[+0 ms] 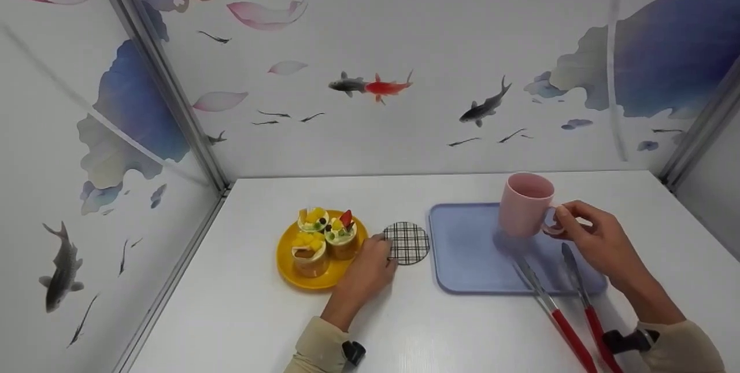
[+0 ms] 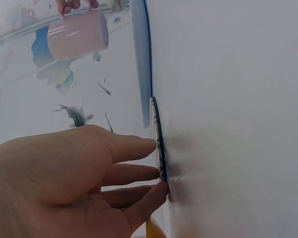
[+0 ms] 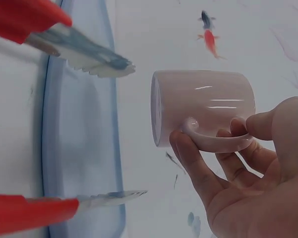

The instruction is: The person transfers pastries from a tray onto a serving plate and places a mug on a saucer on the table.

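Observation:
A pink mug (image 1: pixel 523 211) is held upright above the blue tray (image 1: pixel 468 257); in the right wrist view my right hand (image 3: pixel 258 188) grips its handle (image 3: pixel 216 143), thumb on top and fingers curled through and round it. Between the tray and a yellow plate (image 1: pixel 289 280) lies a round checked coaster (image 1: pixel 409 243). At its left edge is my left hand (image 1: pixel 367 266). The left wrist view has thumb and fingertips (image 2: pixel 148 145) at the thin rim of the coaster (image 2: pixel 155 119), holding it by the edge, low at the tabletop.
On the yellow plate stand several small dessert cups (image 1: pixel 309 254) with fruit on top. Red-handled tongs (image 1: pixel 569 332) lie spread, their metal tips over the tray's front right part, below my right hand. White printed panels (image 1: pixel 404 141) wall the table at the back and sides.

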`<state>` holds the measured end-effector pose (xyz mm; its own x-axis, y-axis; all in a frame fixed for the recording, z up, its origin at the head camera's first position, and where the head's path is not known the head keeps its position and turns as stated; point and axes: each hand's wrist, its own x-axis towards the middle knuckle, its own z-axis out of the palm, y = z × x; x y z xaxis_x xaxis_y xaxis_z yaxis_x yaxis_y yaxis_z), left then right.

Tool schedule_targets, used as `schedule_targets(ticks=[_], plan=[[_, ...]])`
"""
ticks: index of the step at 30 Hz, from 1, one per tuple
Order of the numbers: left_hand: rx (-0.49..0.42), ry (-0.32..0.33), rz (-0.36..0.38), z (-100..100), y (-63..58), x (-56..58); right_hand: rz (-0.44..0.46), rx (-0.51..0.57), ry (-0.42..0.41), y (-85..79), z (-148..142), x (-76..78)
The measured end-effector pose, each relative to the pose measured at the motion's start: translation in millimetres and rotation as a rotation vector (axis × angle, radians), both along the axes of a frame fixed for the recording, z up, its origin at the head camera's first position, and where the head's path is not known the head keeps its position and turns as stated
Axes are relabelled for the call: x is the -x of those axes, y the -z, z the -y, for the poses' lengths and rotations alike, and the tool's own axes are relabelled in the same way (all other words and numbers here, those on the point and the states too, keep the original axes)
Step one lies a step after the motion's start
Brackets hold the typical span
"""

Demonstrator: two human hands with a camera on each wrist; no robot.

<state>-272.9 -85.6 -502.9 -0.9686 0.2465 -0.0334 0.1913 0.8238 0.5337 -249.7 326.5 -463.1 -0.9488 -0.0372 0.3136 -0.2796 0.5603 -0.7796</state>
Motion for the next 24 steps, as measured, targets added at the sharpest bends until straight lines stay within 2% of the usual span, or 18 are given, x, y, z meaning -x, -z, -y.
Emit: schedule_targets(ticks=[7,14,20,24], plan=[[0.003,-0.018,0.025,-0.5,-1.8,-0.5,0.014,0.001,-0.021,-9.2,12.6,-6.5],[0.002,-0.012,0.013,-0.8,-1.7,-1.6,0.036,-0.007,-0.043,-15.0,26.9,-10.3],[0.054,0.023,-0.017,0.6,-0.1,0.1,0.042,0.046,-0.096,-17.8,45.3,-6.8],[0.032,0.025,-0.012,0.5,0.0,0.6,0.06,0.075,-0.137,-17.4,59.0,-3.5]])
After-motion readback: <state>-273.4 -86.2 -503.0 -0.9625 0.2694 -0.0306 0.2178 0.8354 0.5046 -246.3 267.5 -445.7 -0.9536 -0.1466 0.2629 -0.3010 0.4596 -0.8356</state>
